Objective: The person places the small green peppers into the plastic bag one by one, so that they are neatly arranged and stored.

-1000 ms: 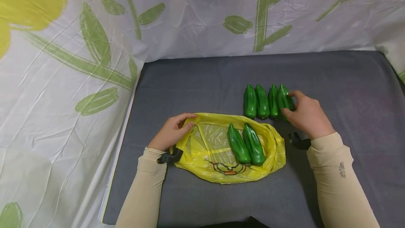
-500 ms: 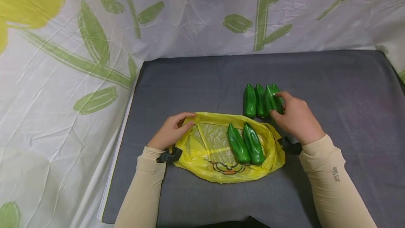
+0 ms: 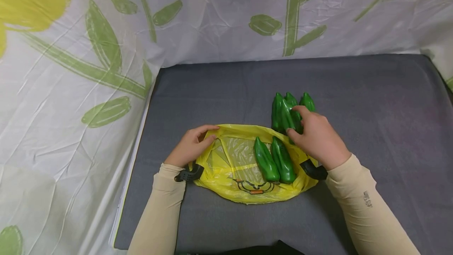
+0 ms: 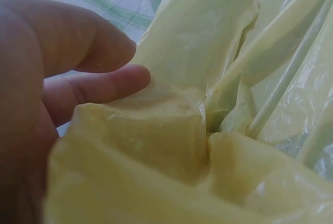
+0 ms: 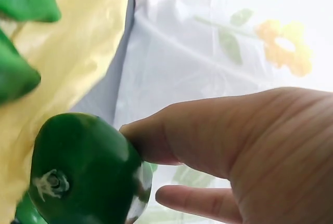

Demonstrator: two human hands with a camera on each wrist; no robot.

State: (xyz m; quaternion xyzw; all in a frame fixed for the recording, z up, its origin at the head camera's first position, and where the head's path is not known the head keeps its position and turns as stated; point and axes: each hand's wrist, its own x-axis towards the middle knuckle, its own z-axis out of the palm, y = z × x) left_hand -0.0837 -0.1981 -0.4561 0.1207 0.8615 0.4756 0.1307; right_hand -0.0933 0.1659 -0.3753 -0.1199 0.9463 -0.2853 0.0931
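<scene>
My right hand (image 3: 317, 137) grips a glossy green pepper (image 3: 287, 115) between thumb and fingers; its blunt stem end (image 5: 52, 182) faces the right wrist camera. That pepper overlaps others in the row behind the bag, and a single pepper (image 3: 307, 101) lies to its right, partly hidden by the hand. Two more peppers (image 3: 265, 160) lie side by side in the yellow plastic bag (image 3: 219, 186), which is spread with its mouth facing up. At the bag's left end, my left hand (image 3: 189, 146) rests with fairly straight fingers (image 4: 122, 81) touching the thin plastic.
A dark grey cloth (image 3: 219, 89) covers the table under everything. White fabric (image 3: 226, 23) with printed leaves and yellow flowers hangs along the back and left side. Black bands (image 3: 191, 173) sit at both wrists.
My right hand has moved left along the row, now with a pepper in its grip, toward the bag's right end. My left hand and the bag have stayed in place.
</scene>
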